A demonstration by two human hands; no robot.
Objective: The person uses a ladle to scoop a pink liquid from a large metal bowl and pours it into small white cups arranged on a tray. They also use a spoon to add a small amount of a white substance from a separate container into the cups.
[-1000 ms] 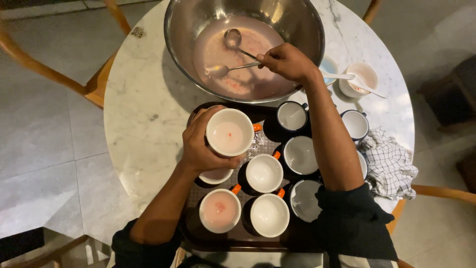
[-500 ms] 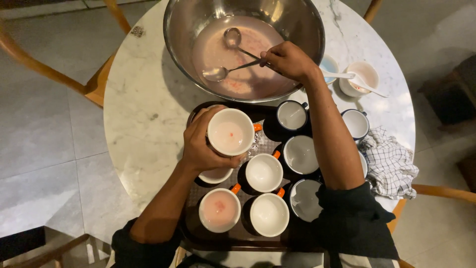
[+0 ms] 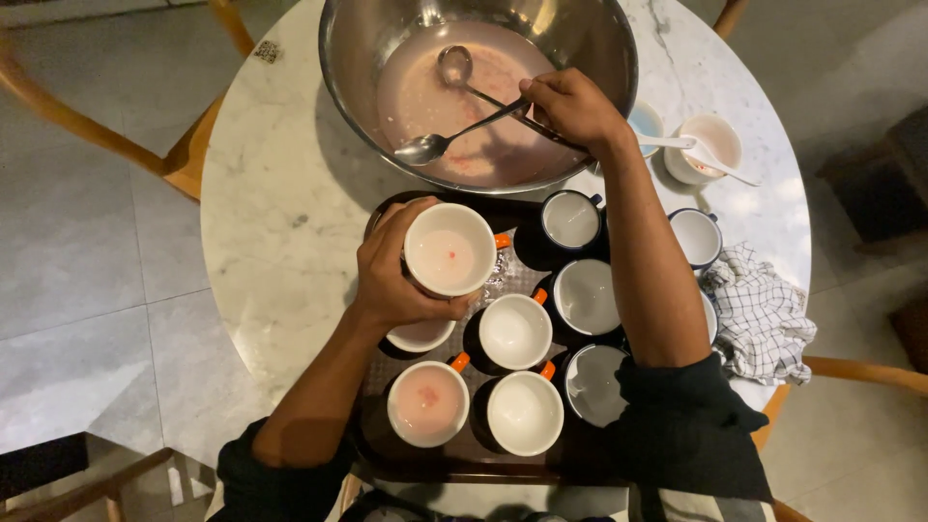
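Several mugs (image 3: 511, 332) crowd tray (image 3: 387, 454) beside checked cloth (image 3: 759, 314).

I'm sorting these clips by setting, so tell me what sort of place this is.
Probably a home dining area: a round marble table with wooden chairs on a tiled floor, and a tray of cups beside a big steel bowl.

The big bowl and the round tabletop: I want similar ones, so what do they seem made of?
The bowl looks like polished steel: grey, with mirror-like glints on its wall. The tabletop looks like white marble or a marble-look slab, going by its grey veins and smooth sheen.
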